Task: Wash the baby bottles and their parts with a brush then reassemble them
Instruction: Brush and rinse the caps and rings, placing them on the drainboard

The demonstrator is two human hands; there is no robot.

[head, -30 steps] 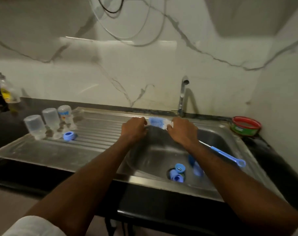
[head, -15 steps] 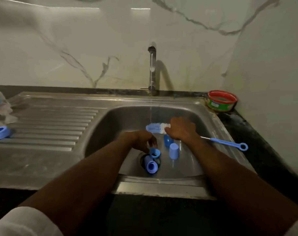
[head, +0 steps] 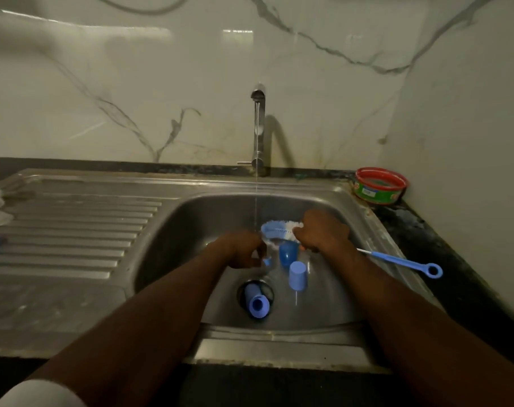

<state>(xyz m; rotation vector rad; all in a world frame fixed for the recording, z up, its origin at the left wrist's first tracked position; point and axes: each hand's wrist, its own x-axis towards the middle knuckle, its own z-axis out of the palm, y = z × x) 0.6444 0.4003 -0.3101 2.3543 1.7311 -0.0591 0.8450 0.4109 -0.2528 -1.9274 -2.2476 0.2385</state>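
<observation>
The washing step is running: the right hand (head: 320, 230) is gripping the brush (head: 279, 230) mid-basin in the sink (head: 367, 218), the left hand (head: 244, 251) is pinching a small blue part (head: 267, 261) under the tap's (head: 258, 127) stream, calling next for scrubbing it

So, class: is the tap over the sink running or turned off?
Running. A thin stream of water falls from the tap spout into the sink, landing beside the brush bristles.

We see both hands in the sink (head: 173, 230) under the tap (head: 258, 127). Our right hand (head: 323, 230) grips the brush (head: 279, 229); our left hand (head: 244, 249) pinches a small blue part (head: 266, 262).
</observation>
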